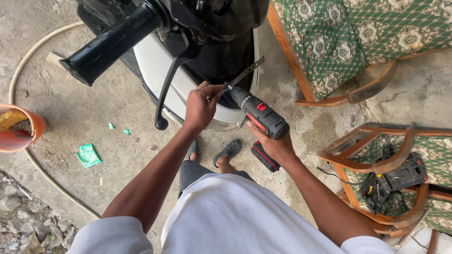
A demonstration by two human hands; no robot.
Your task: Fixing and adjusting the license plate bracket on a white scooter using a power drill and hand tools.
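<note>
Drill (260, 114), black and red, sits in your right hand (274, 146), fingers wrapped tight round its grip, its nose aimed up at the scooter (160, 70). Your left hand (200, 106) pinches the bit (228, 86) at the drill's tip, right against a perforated metal strip (248, 69) on the scooter's white panel. The handlebar (110, 42) juts out above, brake lever (165, 94) hanging beside your left hand. Underfoot, rough cracked concrete, a pale hose (28, 61) curving across it, a green wrapper (87, 155) lying loose. At right, green patterned chairs (339, 42); one seat carries an open tool case (393, 181).
</note>
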